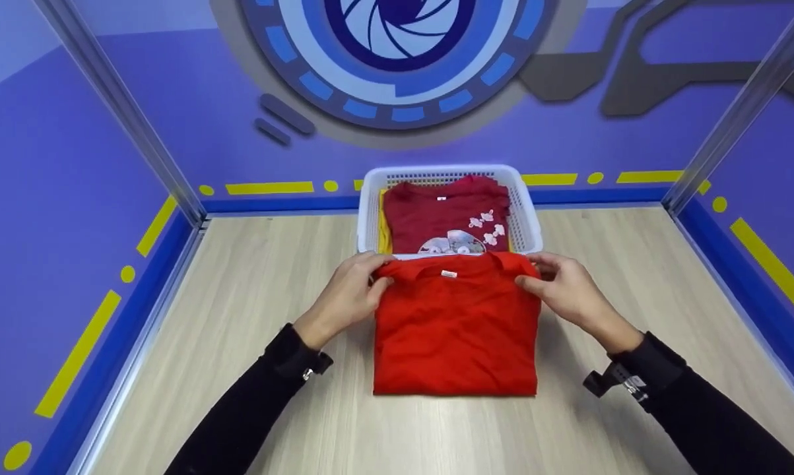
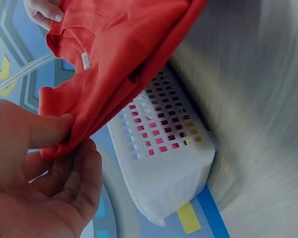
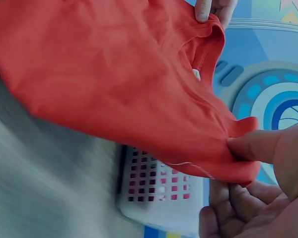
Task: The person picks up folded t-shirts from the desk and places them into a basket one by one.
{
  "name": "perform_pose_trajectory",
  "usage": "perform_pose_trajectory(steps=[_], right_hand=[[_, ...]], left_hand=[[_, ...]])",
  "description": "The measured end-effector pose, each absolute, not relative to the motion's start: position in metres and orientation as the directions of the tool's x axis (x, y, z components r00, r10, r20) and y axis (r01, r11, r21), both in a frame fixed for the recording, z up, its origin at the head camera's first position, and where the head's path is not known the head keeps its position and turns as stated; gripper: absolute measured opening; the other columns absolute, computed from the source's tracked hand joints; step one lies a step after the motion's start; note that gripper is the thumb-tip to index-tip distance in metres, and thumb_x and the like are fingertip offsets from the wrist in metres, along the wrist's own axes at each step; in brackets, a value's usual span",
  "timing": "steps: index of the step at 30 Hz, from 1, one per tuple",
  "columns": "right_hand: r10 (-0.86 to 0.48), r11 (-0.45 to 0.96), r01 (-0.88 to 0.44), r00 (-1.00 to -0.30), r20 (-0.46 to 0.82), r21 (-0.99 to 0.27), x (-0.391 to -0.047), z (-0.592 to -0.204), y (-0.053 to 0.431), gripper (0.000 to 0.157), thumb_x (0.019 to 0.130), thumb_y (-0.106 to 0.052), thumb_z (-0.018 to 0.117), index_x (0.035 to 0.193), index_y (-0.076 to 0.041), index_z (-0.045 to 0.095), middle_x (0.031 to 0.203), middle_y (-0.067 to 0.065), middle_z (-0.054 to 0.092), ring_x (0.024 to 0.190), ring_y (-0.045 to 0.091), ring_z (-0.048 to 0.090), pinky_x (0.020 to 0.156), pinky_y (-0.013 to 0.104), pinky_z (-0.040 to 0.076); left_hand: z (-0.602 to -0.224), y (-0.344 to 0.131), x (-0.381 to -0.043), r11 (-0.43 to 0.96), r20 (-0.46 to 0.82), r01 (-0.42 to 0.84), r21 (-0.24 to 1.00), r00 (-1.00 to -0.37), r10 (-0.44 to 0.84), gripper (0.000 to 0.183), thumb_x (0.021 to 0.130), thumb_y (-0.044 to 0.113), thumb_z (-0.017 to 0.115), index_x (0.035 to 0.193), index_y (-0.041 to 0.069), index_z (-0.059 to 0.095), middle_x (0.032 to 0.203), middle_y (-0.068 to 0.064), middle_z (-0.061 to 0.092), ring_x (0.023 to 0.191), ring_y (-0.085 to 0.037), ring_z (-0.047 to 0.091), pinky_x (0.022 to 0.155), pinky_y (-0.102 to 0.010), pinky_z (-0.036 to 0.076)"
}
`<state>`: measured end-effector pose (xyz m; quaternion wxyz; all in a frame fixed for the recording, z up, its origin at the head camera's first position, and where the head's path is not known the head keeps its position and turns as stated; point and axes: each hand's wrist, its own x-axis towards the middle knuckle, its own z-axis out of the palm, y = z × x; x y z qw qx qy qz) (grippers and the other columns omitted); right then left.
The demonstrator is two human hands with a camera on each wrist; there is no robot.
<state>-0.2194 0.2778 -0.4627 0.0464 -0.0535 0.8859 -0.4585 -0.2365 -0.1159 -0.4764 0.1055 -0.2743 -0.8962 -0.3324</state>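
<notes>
A folded red T-shirt [image 1: 456, 330] with a small white neck label hangs between both hands, its collar edge at the front rim of a white plastic basket [image 1: 532, 227]. My left hand [image 1: 350, 293] pinches its upper left corner between thumb and fingers; the left wrist view shows this thumb [image 2: 49, 130] on top of the cloth. At the upper right corner my right hand [image 1: 571, 293] pinches the shirt the same way, fingers [image 3: 233, 206] underneath. Inside the basket lies a folded dark red T-shirt [image 1: 446, 214] with a pale print. Yellow cloth [image 1: 385, 227] shows beneath it.
The basket stands on a light wood-grain table [image 1: 271, 264] against the back wall [image 1: 397, 148]. Purple-blue side panels [image 1: 60, 231] with yellow markings enclose the table left and right. Metal posts rise at both back corners.
</notes>
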Motion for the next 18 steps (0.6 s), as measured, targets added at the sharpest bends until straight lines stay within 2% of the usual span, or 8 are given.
perform_pose_trajectory(steps=[3, 6, 12, 15, 18], right_hand=[[-0.15, 0.604, -0.07, -0.988, -0.027, -0.794, -0.22, -0.459, 0.281, 0.047, 0.104, -0.022, 0.075, 0.147, -0.003, 0.067, 0.129, 0.02, 0.076, 0.107, 0.029, 0.069, 0.085, 0.016, 0.058], [-0.166, 0.606, -0.115, -0.986, 0.016, -0.787, -0.222, -0.454, 0.283, 0.036, 0.104, -0.019, 0.073, 0.137, -0.005, 0.073, 0.122, 0.017, 0.076, 0.1, 0.023, 0.069, 0.082, 0.017, 0.057], [-0.225, 0.575, -0.232, -0.967, 0.121, -0.785, -0.22, -0.435, 0.287, 0.016, 0.103, -0.011, 0.071, 0.119, -0.007, 0.072, 0.109, 0.01, 0.073, 0.091, 0.011, 0.066, 0.078, 0.018, 0.056], [-0.232, 0.62, -0.295, -0.954, 0.188, -0.728, -0.218, -0.423, 0.287, 0.018, 0.103, -0.01, 0.073, 0.12, -0.009, 0.074, 0.105, 0.008, 0.075, 0.091, 0.011, 0.062, 0.077, 0.017, 0.052], [-0.235, 0.653, -0.338, -0.941, 0.243, -0.678, -0.216, -0.409, 0.287, 0.024, 0.101, -0.009, 0.075, 0.125, -0.009, 0.078, 0.108, 0.008, 0.079, 0.094, 0.012, 0.062, 0.081, 0.014, 0.049]], left_hand=[[-0.473, -0.117, -0.236, 0.615, 0.369, 0.56, 0.556, -0.828, 0.422, 0.025, 0.102, 0.006, 0.071, 0.126, 0.007, 0.076, 0.112, -0.008, 0.076, 0.093, -0.022, 0.07, 0.086, -0.037, 0.061], [-0.469, -0.117, -0.238, 0.583, 0.375, 0.554, 0.594, -0.832, 0.408, 0.019, 0.1, 0.005, 0.069, 0.119, 0.008, 0.073, 0.106, -0.007, 0.076, 0.088, -0.019, 0.069, 0.081, -0.034, 0.061], [-0.455, -0.119, -0.238, 0.516, 0.364, 0.534, 0.67, -0.842, 0.398, 0.02, 0.096, 0.004, 0.065, 0.114, 0.01, 0.069, 0.102, -0.005, 0.077, 0.086, -0.017, 0.069, 0.079, -0.043, 0.064], [-0.445, -0.12, -0.237, 0.513, 0.382, 0.55, 0.659, -0.832, 0.402, 0.026, 0.096, 0.004, 0.065, 0.121, 0.011, 0.071, 0.108, -0.004, 0.076, 0.09, -0.016, 0.067, 0.08, -0.04, 0.062], [-0.433, -0.12, -0.236, 0.516, 0.418, 0.584, 0.627, -0.811, 0.409, 0.032, 0.097, 0.005, 0.063, 0.127, 0.013, 0.073, 0.114, -0.003, 0.073, 0.095, -0.016, 0.063, 0.082, -0.033, 0.056]])
